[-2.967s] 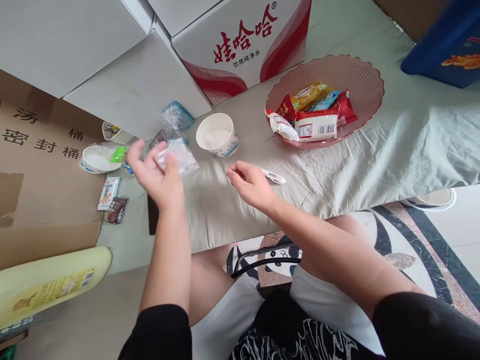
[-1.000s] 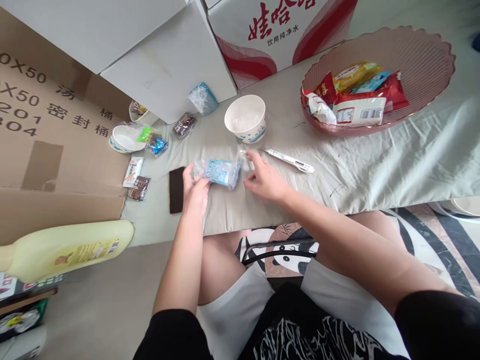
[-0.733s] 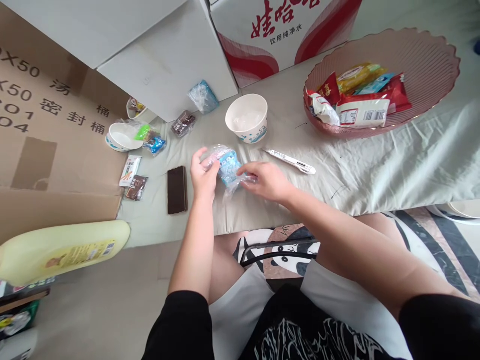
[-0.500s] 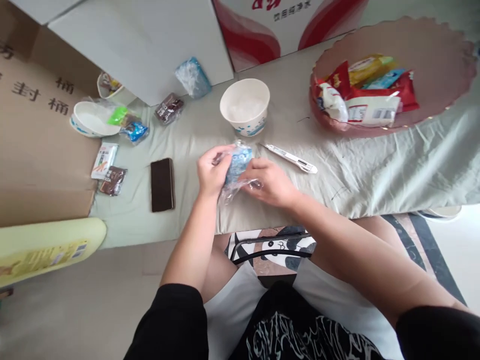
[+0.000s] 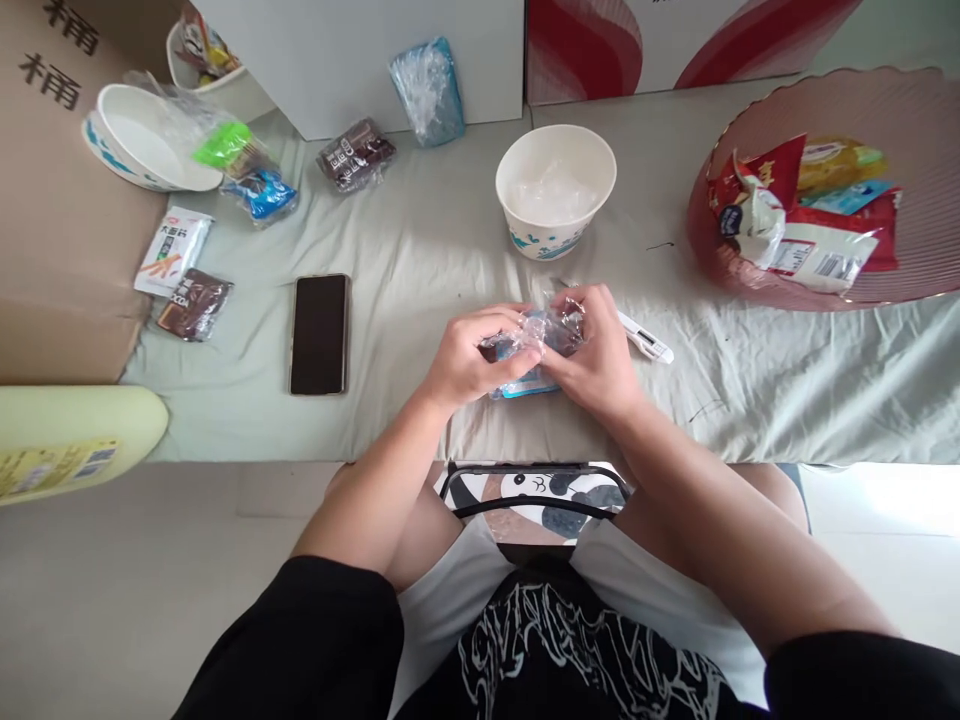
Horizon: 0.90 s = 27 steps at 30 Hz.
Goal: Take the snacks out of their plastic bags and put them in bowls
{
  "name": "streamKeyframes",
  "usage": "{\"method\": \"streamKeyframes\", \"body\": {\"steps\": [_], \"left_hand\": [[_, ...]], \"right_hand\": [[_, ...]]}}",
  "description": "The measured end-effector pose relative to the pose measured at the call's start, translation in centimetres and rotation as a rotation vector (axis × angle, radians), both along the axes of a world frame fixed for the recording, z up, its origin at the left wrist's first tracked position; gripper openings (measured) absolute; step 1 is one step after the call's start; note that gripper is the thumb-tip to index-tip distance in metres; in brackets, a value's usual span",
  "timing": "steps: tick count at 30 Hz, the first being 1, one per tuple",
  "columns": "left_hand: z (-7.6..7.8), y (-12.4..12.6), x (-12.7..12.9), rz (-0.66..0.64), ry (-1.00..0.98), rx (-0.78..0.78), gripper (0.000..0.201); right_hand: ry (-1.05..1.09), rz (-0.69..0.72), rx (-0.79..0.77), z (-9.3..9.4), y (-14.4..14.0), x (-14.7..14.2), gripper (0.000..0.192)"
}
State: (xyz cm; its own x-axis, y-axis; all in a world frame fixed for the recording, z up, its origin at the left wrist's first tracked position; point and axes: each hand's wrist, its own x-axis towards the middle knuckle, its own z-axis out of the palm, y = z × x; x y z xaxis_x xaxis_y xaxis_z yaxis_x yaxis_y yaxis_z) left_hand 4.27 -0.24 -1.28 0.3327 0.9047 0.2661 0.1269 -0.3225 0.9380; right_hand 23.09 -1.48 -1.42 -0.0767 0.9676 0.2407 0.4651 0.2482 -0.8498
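A phone [image 5: 320, 333] lies left of both hands, a paper bowl [image 5: 556, 190] seemingly just behind them.

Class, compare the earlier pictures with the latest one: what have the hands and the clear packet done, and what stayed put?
Both hands, left hand and right hand, have closed together around the clear packet, which earlier lay flat on the cloth. The paper bowl, pen and phone stayed put.

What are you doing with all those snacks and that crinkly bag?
A person sits at a cloth-covered table. Both hands, the left hand and the right hand, hold a clear plastic bag with a blue packet inside, just above the cloth. A white paper bowl stands behind it, a white pen lies beside the right hand, and a dark phone lies off to the left. A pink basket at the right holds more snack packets.
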Motion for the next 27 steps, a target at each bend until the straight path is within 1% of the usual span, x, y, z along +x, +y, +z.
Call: {"method": "streamKeyframes", "body": {"steps": [2,3,6,9,10,13,14,16,18,19,22,24,26,27], "left_hand": [[0.0,-0.2,0.0,0.004,0.015,0.011,0.022],[0.1,-0.4,0.0,0.006,0.014,0.013,0.017],[0.2,-1.0,0.1,0.016,-0.020,0.017,0.014],[0.1,-1.4,0.3,0.053,-0.095,-0.009,0.013],[0.0,-1.4,0.3,0.079,-0.132,-0.031,0.017],[-0.4,-1.1,0.3,0.169,-0.238,-0.137,0.046],[-0.5,-0.9,0.2,0.172,-0.255,-0.186,0.053],[-0.5,-0.6,0.1,0.112,-0.235,-0.299,0.058],[-0.3,-0.4,0.0,0.036,-0.173,-0.378,0.052],[-0.1,-0.3,0.0,0.018,-0.148,-0.397,0.049],[0.4,-0.4,0.2,0.025,-0.153,-0.407,0.045],[0.6,-0.5,0.4,0.020,-0.179,-0.426,0.045],[0.5,-0.3,0.5,0.066,-0.223,-0.435,0.043],[0.4,0.0,0.4,0.122,-0.260,-0.431,0.043]], "right_hand": [[0.019,0.065,0.010,0.1,0.0,0.0,0.047],[0.023,0.110,-0.002,0.2,0.0,0.1,0.048],[0.015,0.206,-0.087,0.6,0.0,0.5,0.039],[-0.018,0.237,-0.155,0.9,0.0,0.7,0.032],[-0.021,0.242,-0.164,0.9,-0.1,0.7,0.031],[0.026,0.246,-0.135,0.8,-0.2,0.6,0.031],[0.052,0.244,-0.108,0.7,-0.2,0.6,0.031],[0.099,0.231,-0.051,0.7,-0.3,0.5,0.032],[0.142,0.216,-0.032,0.7,-0.4,0.5,0.032],[0.170,0.211,-0.043,0.7,-0.4,0.5,0.032],[0.293,0.175,-0.130,0.7,-0.4,0.5,0.027],[0.348,0.099,-0.156,0.7,-0.2,0.6,0.025],[0.293,-0.013,-0.109,0.7,0.0,1.0,0.021],[0.214,-0.066,-0.068,0.6,0.1,1.4,0.018]]}}
